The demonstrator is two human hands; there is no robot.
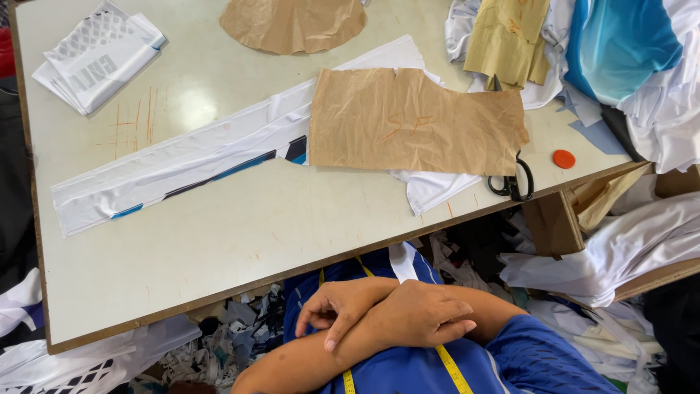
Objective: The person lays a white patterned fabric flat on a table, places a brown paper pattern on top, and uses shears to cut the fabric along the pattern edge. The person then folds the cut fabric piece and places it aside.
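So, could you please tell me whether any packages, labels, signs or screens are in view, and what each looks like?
No packages, signs or screens in view.
Printed folded fabric: table's far left corner, white with grey lettering and mesh pattern.
Brown paper pattern piece: table centre, over the long white fabric strip, faint orange marks.

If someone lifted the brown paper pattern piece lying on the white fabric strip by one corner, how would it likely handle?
The paper pattern looks thin and creased, so it would probably bend and droop rather than stay flat. It seems light, so a push would likely slide it over the smooth fabric strip. Its notched top edge suggests it could tear.
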